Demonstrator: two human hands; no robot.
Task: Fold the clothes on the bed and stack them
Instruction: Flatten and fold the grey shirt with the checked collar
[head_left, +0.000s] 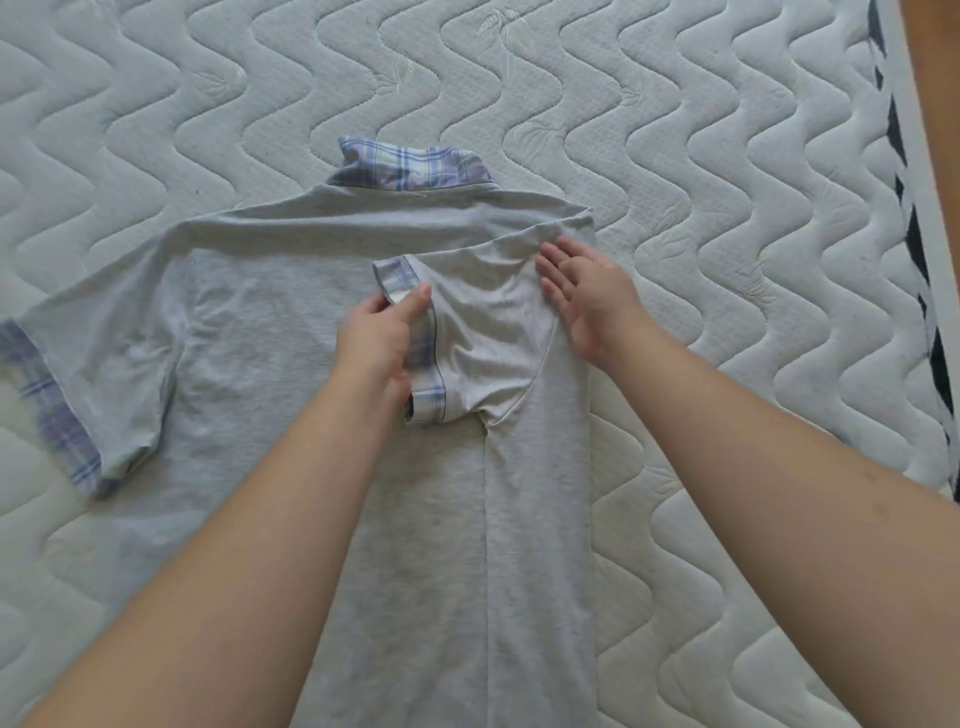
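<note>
A grey polo shirt (270, 322) lies back-up on the mattress, its plaid collar (410, 167) at the far end. Its right side is folded inward over the body, so the right sleeve (483, 332) with plaid cuff lies on the shirt's middle. My left hand (376, 340) pinches that plaid cuff between thumb and fingers. My right hand (587, 301) lies flat with straight fingers on the folded shoulder edge, pressing it down. The left sleeve (67, 395) with its plaid cuff is spread out to the left.
The white quilted mattress (727, 156) surrounds the shirt on all sides. Its right edge (914, 260) with dark striped trim runs down the right of the view, with a wooden floor strip beyond it.
</note>
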